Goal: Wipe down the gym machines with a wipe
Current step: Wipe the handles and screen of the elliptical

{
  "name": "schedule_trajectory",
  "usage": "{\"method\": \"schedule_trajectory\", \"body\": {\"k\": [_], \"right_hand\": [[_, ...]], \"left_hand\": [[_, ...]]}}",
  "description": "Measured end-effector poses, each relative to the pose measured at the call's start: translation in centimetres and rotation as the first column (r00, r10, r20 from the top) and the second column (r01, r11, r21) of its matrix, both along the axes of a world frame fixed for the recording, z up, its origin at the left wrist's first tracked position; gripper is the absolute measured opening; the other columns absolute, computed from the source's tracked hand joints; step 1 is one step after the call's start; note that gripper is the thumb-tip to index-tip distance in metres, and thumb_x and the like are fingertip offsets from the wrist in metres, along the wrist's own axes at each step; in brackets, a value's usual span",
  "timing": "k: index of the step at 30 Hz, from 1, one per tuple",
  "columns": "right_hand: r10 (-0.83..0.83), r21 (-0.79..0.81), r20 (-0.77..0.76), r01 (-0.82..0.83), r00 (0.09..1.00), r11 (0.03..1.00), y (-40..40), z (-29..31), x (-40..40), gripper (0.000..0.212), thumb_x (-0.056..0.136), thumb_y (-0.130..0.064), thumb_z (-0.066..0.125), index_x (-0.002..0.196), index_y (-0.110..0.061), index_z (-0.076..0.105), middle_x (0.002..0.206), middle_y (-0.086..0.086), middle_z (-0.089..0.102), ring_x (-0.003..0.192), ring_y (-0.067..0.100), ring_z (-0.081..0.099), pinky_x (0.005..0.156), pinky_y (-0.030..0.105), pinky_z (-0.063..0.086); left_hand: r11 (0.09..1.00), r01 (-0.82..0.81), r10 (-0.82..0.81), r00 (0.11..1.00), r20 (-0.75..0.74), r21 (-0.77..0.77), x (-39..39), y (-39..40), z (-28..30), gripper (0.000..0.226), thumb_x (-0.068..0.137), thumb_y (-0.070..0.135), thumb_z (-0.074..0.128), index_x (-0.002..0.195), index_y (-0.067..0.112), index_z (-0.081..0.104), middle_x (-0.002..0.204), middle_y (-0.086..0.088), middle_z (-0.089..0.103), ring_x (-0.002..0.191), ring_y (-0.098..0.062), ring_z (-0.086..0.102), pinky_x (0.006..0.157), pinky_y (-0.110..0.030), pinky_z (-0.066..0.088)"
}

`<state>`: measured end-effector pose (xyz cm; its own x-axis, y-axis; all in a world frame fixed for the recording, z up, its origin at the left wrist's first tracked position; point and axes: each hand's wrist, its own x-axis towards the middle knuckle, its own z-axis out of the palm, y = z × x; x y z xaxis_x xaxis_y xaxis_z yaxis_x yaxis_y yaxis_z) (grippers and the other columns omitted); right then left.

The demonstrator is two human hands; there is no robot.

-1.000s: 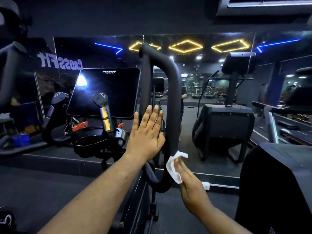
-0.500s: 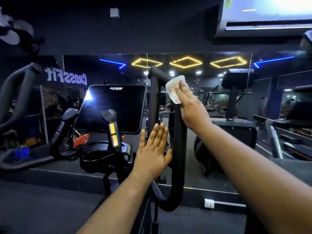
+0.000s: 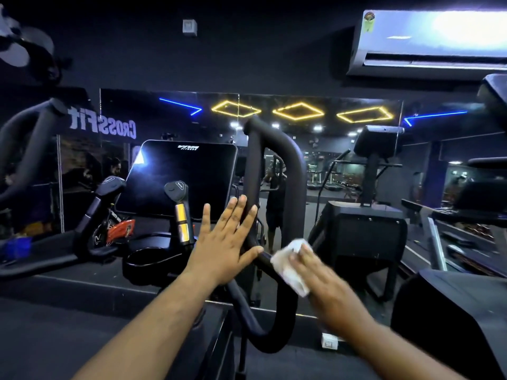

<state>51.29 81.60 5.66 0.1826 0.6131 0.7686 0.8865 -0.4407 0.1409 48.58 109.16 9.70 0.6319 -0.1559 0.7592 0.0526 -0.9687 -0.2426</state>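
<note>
Dark gym, mirror wall behind, neon diamonds reflected. Looped handlebar stands upright, long axis near vertical, matte black padded tube, curving under at the bottom. Left hand flat, fingers straight, palm braced on the loop's inner bar. Right hand presses a crumpled white wipe onto the loop's lower stretch, fingers laid over it, blurred. Wipe sits just right of the left thumb. Unwiped curve likely lies below; right hand is nearer. Glossy dark screen left.
</note>
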Motion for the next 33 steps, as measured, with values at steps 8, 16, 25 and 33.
{"method": "schedule_trajectory", "body": {"k": [8, 16, 25, 33], "right_hand": [[-0.406, 0.071, 0.15, 0.399, 0.902, 0.914, 8.7, 22.1, 2.2, 0.062, 0.103, -0.01, 0.041, 0.16, -0.015, 0.017, 0.169, 0.006, 0.007, 0.156, 0.02, 0.002, 0.125, 0.053, -0.002], [-0.433, -0.21, 0.149, 0.456, 0.889, 0.865, 12.8, 14.9, 2.5, 0.062, 0.1, -0.009, 0.027, 0.16, -0.005, 0.013, 0.167, 0.016, 0.009, 0.155, 0.032, 0.003, 0.124, 0.04, 0.004], [-0.308, -0.414, 0.363, 0.448, 0.88, 0.792, 5.2, 1.6, -0.7, 0.068, 0.088, -0.015, 0.036, 0.156, -0.011, 0.033, 0.158, 0.01, 0.04, 0.147, 0.024, 0.038, 0.123, 0.051, 0.012], [-0.06, -0.431, 0.473, 0.29, 0.879, 0.855, -1.0, 4.0, -2.3, 0.047, 0.094, -0.015, 0.052, 0.141, -0.012, 0.057, 0.139, 0.007, 0.062, 0.134, 0.025, 0.052, 0.122, 0.052, 0.02]], "left_hand": [[0.997, -0.054, 0.056, 0.998, 0.042, -0.058, -1.2, 0.5, -0.4, 0.092, 0.097, 0.076, 0.019, 0.164, 0.014, 0.004, 0.172, -0.005, -0.006, 0.158, -0.021, -0.004, 0.122, -0.065, 0.007], [0.978, -0.015, 0.034, 0.995, 0.089, -0.207, -3.2, 3.9, -0.8, 0.092, 0.095, 0.067, 0.031, 0.163, 0.014, -0.001, 0.171, -0.003, -0.013, 0.157, -0.02, -0.01, 0.124, -0.055, -0.008], [0.989, 0.103, -0.107, 0.994, -0.038, -0.103, -2.5, 0.1, -0.5, 0.08, 0.1, 0.061, 0.019, 0.163, 0.018, -0.005, 0.17, -0.001, -0.018, 0.155, -0.013, -0.018, 0.125, -0.056, -0.008], [0.991, 0.11, -0.12, 0.982, -0.149, -0.077, -1.5, -2.9, -0.8, 0.074, 0.097, 0.053, 0.01, 0.161, 0.023, -0.013, 0.167, 0.004, -0.025, 0.151, -0.009, -0.028, 0.122, -0.053, -0.018]]}}
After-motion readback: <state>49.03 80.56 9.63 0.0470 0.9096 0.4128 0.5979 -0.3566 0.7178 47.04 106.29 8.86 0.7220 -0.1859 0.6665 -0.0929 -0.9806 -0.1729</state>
